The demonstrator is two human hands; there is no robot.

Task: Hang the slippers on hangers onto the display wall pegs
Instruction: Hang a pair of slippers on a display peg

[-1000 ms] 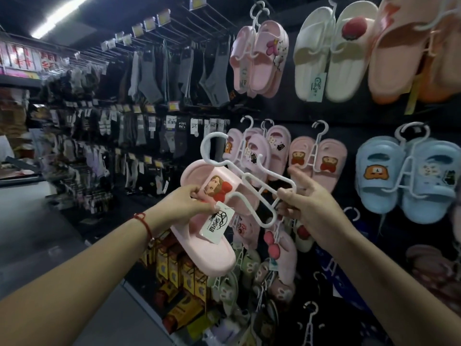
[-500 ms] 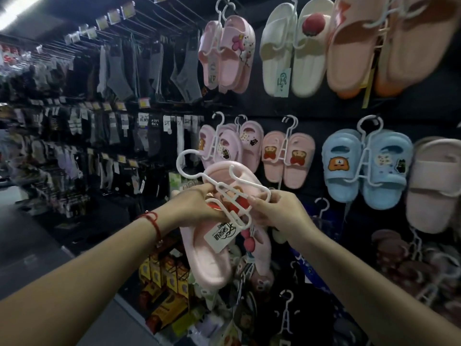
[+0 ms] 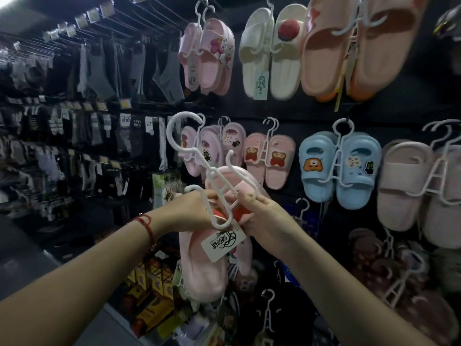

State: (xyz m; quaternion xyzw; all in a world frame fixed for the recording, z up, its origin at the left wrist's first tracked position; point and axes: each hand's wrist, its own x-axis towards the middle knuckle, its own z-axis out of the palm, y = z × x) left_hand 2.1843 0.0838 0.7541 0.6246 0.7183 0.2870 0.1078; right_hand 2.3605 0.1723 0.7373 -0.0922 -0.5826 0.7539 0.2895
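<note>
At frame centre, the left hand (image 3: 190, 212) and right hand (image 3: 262, 216) both pinch a white hanger (image 3: 214, 181) against pink slippers (image 3: 202, 265). The slippers' straps are hidden (hands cover them); a paper tag (image 3: 222, 242) dangles below.

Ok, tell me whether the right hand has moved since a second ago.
Yes. The right hand has closed in leftward onto the white hanger, next to the left hand, judged against the blue slippers hanging on the wall.

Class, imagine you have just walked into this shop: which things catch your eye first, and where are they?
In the centre, the left hand and right hand grip a white plastic hanger against a pale pink slipper with a dangling tag. To the right, blue bear slippers hang on the black display wall. Socks fill the left racks.
</note>
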